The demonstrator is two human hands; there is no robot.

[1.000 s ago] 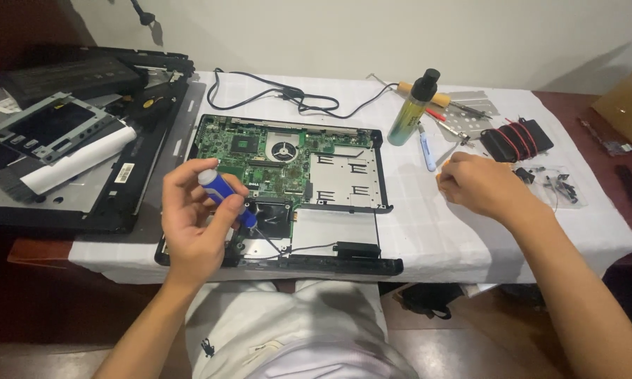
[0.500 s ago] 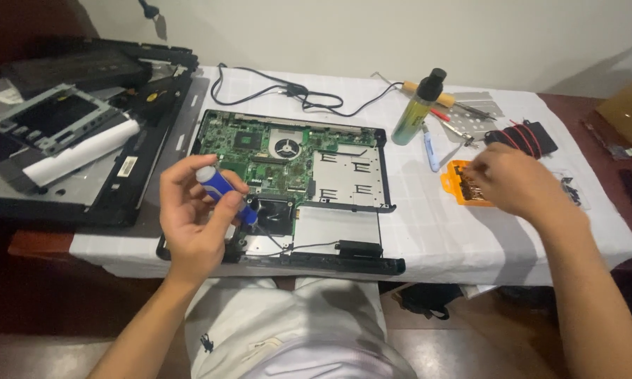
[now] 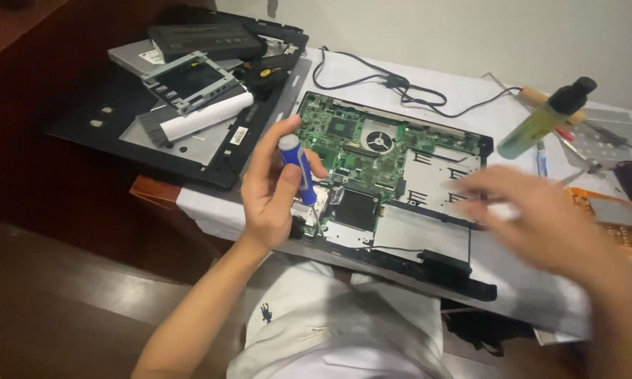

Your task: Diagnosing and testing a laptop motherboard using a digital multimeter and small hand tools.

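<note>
We observe the left hand [image 3: 272,189] closed around a blue-handled screwdriver [image 3: 297,170], held nearly upright with its thin shaft pointing down onto the lower left part of an opened laptop base [image 3: 428,263]. The thumb lies along the side of the handle and the fingers wrap it from behind. The laptop base rests on a surface [image 3: 512,281] covered in white cloth, its green circuit board [image 3: 351,144] exposed, with a round fan [image 3: 378,138] set near the middle of the board and bare metal plates toward the right. The right hand [image 3: 541,221] hovers above the right end of the laptop base; it is blurred, the fingers appear spread and loose, and we see nothing held in it. A black cable [image 3: 393,85] runs across the cloth behind the laptop. To the right stands a tilted green bottle with a black cap [image 3: 544,119], and an orange-edged part [image 3: 614,217] lies near the surface's right edge, just beyond the right hand. To the left, a stack of removed black laptop panels [image 3: 182,133] carries a metal drive bracket [image 3: 189,81] and a white cylindrical brush [image 3: 196,118]. A flat black battery [image 3: 203,41] lies at the back of that stack.
</note>
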